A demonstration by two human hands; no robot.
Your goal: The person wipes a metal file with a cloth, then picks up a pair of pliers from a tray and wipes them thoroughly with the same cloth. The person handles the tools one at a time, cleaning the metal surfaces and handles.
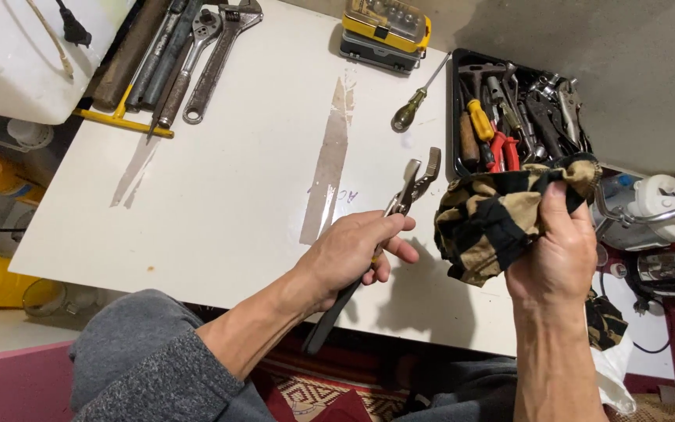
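Steel slip-joint pliers are gripped by their dark handles in the left hand, fingers closed around them, jaws pointing away over the white tabletop. Right hand is closed on a black-and-tan patterned cloth, held just beside the pliers (not touching them). Beyond the cloth sits a black tray of mixed tools; a screwdriver lies beside it, a yellow bit case further back, and wrenches at the far left edge.
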